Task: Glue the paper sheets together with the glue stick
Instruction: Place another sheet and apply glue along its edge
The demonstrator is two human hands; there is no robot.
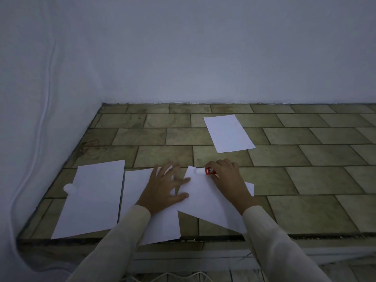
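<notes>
Head view: right fingers (pixel 218 165) around glue stick (pixel 209 171), left fingers (pixel 173 180) splayed on sheet (pixel 207 200).

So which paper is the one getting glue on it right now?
Look at the near edge of the tiled counter, where four white sheets lie. The sheet being glued is the nearest right one. It is the only one turned crooked, with the left hand pressing it and the right hand rubbing a red glue stick on it.
</notes>
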